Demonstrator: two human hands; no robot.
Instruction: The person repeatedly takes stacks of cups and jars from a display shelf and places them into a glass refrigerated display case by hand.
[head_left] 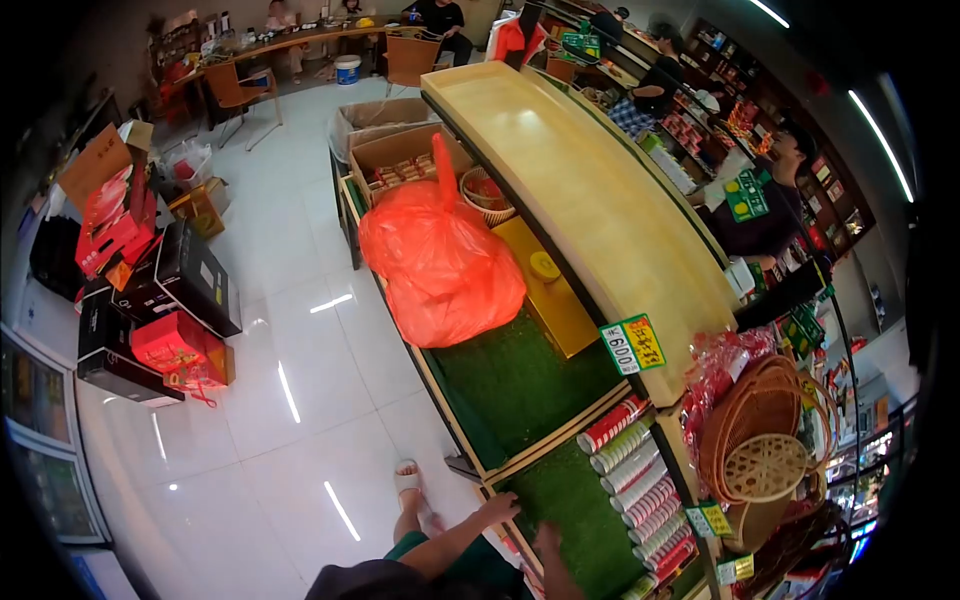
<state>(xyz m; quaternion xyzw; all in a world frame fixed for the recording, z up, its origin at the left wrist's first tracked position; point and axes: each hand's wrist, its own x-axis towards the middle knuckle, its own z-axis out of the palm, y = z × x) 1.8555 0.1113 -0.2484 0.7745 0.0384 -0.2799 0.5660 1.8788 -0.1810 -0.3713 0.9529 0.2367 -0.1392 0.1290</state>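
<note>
My left hand (499, 509) is at the wooden edge of the lower shelf, its fingers lying loosely over the green mat (570, 508) with nothing visible in them. To its right, my right hand (548, 545) is low over the same mat. Motion smears its fingers, so their pose is unclear. A row of cans (645, 490) in red, green and white lies along the mat's right side, apart from both hands. On the shelf section beyond sits a full, knotted red plastic bag (440, 265), beside a flat golden box (550, 290) with a yellow roll (544, 266) on it.
A long pale wooden upper shelf (590, 170) runs along the right, with a price sign (633, 344) at its end. Wicker baskets (750, 420) hang nearby. Black boxes (190, 275) and a red gift box (180, 345) stand on the left floor. People are in the background.
</note>
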